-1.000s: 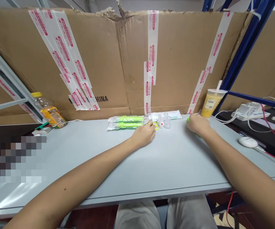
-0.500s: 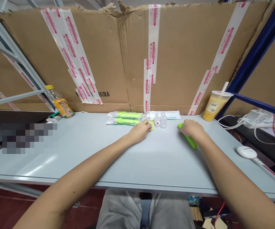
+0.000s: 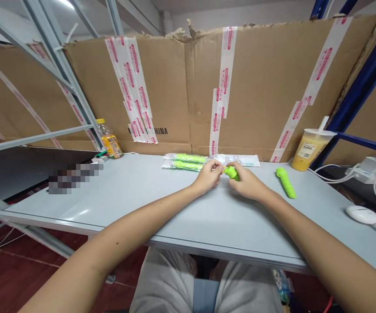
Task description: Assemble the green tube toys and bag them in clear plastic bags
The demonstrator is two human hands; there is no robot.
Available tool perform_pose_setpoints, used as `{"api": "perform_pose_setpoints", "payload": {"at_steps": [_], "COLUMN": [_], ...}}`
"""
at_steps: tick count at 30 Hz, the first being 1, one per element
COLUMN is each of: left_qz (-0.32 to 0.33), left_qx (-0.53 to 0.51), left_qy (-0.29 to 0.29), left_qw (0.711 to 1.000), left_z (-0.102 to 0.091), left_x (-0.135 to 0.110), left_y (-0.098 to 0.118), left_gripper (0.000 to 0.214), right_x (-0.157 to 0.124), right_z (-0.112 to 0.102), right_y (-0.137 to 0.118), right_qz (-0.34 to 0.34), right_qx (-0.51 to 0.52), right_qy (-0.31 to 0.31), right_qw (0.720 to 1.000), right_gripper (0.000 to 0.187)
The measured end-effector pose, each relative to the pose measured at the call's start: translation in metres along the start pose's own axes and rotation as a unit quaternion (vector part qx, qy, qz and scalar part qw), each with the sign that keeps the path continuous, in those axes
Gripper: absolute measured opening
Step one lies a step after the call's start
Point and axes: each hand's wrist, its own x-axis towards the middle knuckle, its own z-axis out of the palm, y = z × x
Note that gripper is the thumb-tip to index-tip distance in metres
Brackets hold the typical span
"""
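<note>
My left hand (image 3: 208, 175) and my right hand (image 3: 245, 182) meet over the middle of the grey table (image 3: 162, 208). Between them they pinch a small bright green piece (image 3: 232, 172); my right hand's fingers are curled round it, my left hand's fingertips are closed on its left end. A longer green handle-shaped piece (image 3: 285, 183) lies loose on the table to the right of my right hand. Two clear packets with green items (image 3: 184, 161) lie just behind my left hand. The small vials are hidden behind my hands.
A cardboard wall taped with red-printed tape (image 3: 223, 82) stands along the back. A cup of yellow drink with a straw (image 3: 311, 148) is at the back right, a small bottle (image 3: 110, 140) at the back left, a white mouse (image 3: 363, 214) and cables at right.
My right hand let go of the long green piece, now lying on the table, and moved left to meet my left hand on a small green piece. The camera shifted left.
</note>
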Motion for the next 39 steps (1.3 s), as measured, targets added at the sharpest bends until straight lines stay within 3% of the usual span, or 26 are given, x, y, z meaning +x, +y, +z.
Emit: {"api": "perform_pose_setpoints", "payload": {"at_steps": [4,7,12,16,24,28,34,39], "left_qz": [0.015,0.041,0.006,0.023,0.035,0.055,0.063,0.040], "left_qx": [0.013,0.033,0.000,0.009,0.035,0.063,0.053,0.039], "left_qy": [0.012,0.003,0.006,-0.004,-0.008,-0.043,-0.092,-0.097], "left_qw": [1.000,0.999,1.000,1.000,0.999,0.996,0.992,0.994], "left_z": [0.009,0.012,0.009,0.004,0.000,-0.006,-0.012,-0.011], "left_x": [0.005,0.005,-0.002,-0.006,-0.011,-0.010,-0.008,-0.008], "left_y": [0.000,0.000,0.006,0.017,0.027,0.029,0.026,0.023], "left_gripper": [0.018,0.019,0.023,0.023,0.026,0.026,0.023,0.019], "right_x": [0.000,0.000,-0.001,-0.002,-0.004,-0.004,-0.008,-0.009], "right_z": [0.009,0.007,0.003,0.001,-0.005,-0.007,-0.010,-0.010], "right_y": [0.006,0.006,-0.001,-0.005,-0.009,-0.009,-0.009,-0.008], "right_qz": [-0.004,-0.002,-0.023,-0.055,-0.041,-0.034,-0.046,-0.037], "right_qx": [-0.005,0.003,0.028,0.051,0.032,0.012,-0.005,-0.012], "right_qy": [-0.028,-0.022,-0.032,-0.027,-0.010,-0.030,-0.047,-0.070], "right_qw": [1.000,1.000,0.999,0.997,0.999,0.999,0.998,0.997], "right_gripper": [0.063,0.059,0.047,0.044,0.035,0.029,0.036,0.039]}}
